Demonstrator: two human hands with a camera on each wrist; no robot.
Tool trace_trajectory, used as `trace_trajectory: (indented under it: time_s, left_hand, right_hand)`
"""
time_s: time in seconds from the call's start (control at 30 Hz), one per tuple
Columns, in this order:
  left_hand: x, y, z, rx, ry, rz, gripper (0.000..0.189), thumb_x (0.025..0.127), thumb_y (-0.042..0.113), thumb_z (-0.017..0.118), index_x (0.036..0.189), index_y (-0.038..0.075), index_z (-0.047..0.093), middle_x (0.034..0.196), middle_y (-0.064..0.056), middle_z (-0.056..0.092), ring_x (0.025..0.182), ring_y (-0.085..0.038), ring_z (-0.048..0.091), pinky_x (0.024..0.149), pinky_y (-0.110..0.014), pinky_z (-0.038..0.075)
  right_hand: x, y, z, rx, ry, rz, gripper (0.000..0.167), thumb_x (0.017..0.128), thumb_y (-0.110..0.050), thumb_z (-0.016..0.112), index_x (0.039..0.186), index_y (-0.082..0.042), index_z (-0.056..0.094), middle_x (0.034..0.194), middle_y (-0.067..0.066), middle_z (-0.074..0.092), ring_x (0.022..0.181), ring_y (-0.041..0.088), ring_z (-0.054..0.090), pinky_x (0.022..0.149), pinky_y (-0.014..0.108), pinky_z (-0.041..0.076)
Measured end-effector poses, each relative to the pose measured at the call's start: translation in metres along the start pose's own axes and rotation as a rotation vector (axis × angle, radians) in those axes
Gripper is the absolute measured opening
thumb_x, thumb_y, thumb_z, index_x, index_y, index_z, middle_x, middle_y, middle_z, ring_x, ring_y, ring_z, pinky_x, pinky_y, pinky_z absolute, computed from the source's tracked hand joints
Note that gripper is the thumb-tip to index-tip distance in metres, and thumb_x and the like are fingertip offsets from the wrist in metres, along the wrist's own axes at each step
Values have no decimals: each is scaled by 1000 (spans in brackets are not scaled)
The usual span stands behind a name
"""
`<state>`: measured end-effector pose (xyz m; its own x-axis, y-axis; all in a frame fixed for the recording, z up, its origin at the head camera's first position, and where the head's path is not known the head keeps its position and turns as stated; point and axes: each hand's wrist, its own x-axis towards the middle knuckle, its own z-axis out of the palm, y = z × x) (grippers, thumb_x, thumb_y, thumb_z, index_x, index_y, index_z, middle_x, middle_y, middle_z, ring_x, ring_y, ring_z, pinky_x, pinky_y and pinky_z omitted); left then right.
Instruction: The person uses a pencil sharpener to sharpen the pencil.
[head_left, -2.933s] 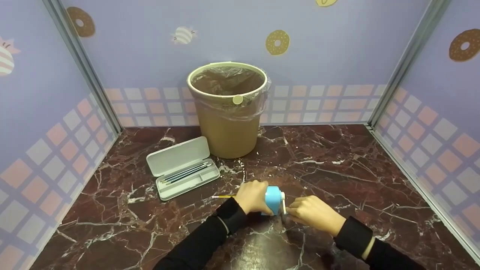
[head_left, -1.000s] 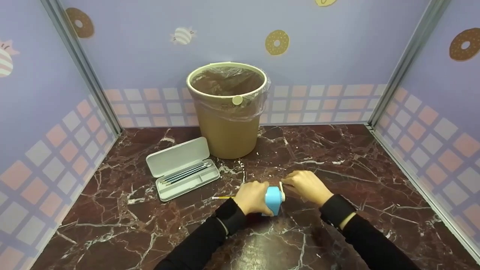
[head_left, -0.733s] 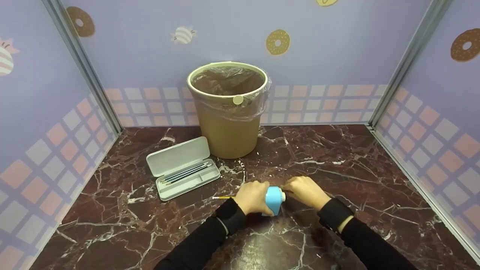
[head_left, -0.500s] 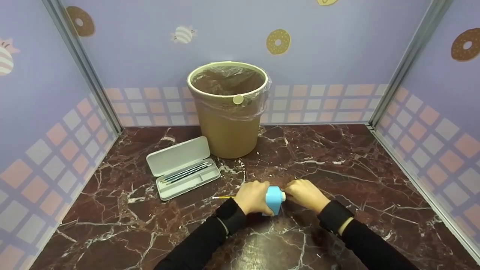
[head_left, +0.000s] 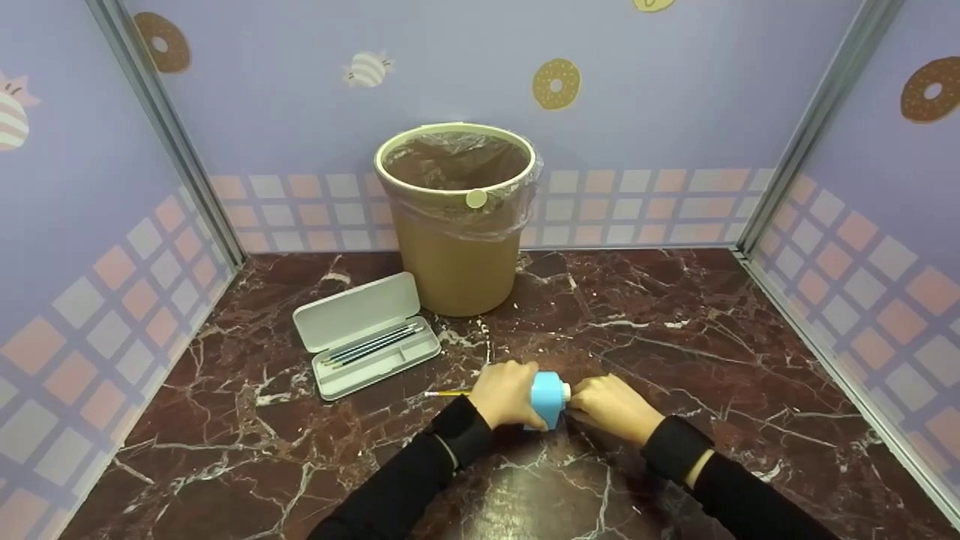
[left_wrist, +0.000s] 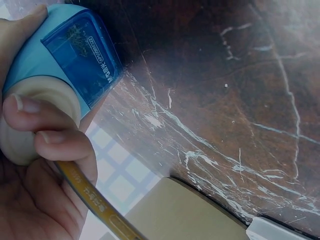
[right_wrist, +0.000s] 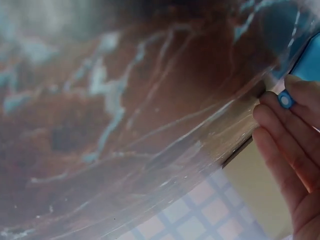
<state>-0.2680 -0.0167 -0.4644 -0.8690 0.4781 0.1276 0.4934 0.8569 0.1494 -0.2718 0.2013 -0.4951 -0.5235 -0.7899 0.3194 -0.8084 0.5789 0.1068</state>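
The left hand (head_left: 506, 394) curls round a light-blue plastic sharpener (head_left: 547, 400), a slim yellow pencil (head_left: 448, 393) emerging beneath its grip, while the right hand (head_left: 613, 405) pinches the small blue-and-white crank knob (right_wrist: 285, 99), both above a dark-red marbled tabletop (head_left: 262, 480).

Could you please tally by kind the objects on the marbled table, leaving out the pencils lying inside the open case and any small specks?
Tan round plastic bin: 1
Open pale-grey rectangular pencil case: 1
Light-blue boxy plastic sharpener: 1
Slender yellow pencil: 1
Total: 4
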Motion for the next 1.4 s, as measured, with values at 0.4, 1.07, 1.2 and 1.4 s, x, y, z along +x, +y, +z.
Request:
trace_trajectory:
  time_s: [0.4,1.07,1.2,1.4]
  left_hand:
    - [0,0,2,16,16,-4,64,55,52,95,97,12,68,89,-3,75,79,-21,72,64,-37,57]
    - [0,0,0,21,-8,-17,66,57,53,95,101,12,68,93,-4,76,82,-21,73,67,-36,57]
    - [0,0,0,17,-21,-28,67,57,52,95,103,13,68,94,-3,76,84,-21,73,68,-37,58]
    - [1,1,-1,12,-24,-25,67,56,51,95,104,13,68,95,-4,76,84,-21,73,69,-38,58]
  right_hand:
    - [-10,-12,-7,-104,6,-85,11,80,-17,85,79,-15,74,73,-3,71,64,10,66,56,28,52]
    - [-15,-26,-41,-131,93,-194,16,78,-26,85,78,-17,72,70,-10,71,62,7,60,54,21,46]
    - [-14,-26,-50,-123,99,-197,16,76,-24,87,84,-15,77,73,-8,74,65,8,63,58,21,50]
    - [-10,-23,-59,-103,128,-185,15,77,-21,86,80,-16,72,74,-8,74,64,8,64,57,22,51]
